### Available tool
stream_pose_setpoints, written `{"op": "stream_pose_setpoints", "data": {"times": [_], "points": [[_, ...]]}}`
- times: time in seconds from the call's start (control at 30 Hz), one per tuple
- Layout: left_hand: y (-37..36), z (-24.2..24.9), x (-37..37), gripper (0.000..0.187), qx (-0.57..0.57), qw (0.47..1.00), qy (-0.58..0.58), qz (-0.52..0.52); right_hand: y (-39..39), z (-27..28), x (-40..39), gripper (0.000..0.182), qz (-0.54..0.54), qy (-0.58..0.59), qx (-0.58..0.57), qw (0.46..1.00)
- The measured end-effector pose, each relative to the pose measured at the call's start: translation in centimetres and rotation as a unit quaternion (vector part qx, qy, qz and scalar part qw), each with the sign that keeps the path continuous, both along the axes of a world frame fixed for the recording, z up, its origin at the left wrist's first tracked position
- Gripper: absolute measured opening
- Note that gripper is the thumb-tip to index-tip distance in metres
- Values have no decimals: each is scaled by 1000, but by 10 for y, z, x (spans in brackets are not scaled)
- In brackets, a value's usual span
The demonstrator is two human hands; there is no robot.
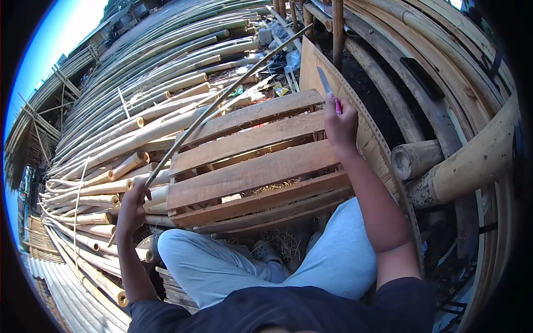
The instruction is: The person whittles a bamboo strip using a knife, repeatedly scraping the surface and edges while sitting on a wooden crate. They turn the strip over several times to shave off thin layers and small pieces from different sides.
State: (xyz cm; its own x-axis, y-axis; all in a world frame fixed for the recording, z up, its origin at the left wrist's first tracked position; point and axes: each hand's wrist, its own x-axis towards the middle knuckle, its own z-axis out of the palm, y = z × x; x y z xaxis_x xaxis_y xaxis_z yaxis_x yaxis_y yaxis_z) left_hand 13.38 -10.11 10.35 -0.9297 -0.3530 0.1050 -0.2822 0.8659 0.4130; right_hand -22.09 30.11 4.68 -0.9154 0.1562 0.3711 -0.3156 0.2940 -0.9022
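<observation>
My left hand is closed around a long thin bamboo strip, which slants up and to the right across a slatted wooden pallet. The strip's lower end sticks out below the hand. My right hand is wrapped round the pink handle of a knife, its blade pointing up and slightly left. The knife is to the right of the strip and apart from it. Behind my right hand stands a thin wooden board along the pallet's right side.
Many bamboo poles lie stacked to the left and ahead. At the right are thick bamboo poles and long planks. Litter lies beyond the pallet. A corrugated sheet is at the lower left. My bent legs are below the pallet.
</observation>
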Motion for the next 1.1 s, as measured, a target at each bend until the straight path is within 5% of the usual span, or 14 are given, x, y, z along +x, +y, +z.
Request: {"op": "stream_pose_setpoints", "data": {"times": [0.63, 0.83, 1.03, 1.1], "points": [[93, -23, -103, 60, 33, 989, -57, -132, -1, -2, 3, 27, -9, 67, -6, 998], [103, -38, -148, 62, 46, 979, -59, -189, -1, 0, 6, 38, 216, 233, 189, 929], [121, -51, -180, 51, 108, 960, -78, -248, -1, -21, -10, 19, 285, 149, 343, 883], [120, -61, -187, 35, 53, 951, 34, -302, 3, -22, -17, 14, 255, 134, 337, 896]]}}
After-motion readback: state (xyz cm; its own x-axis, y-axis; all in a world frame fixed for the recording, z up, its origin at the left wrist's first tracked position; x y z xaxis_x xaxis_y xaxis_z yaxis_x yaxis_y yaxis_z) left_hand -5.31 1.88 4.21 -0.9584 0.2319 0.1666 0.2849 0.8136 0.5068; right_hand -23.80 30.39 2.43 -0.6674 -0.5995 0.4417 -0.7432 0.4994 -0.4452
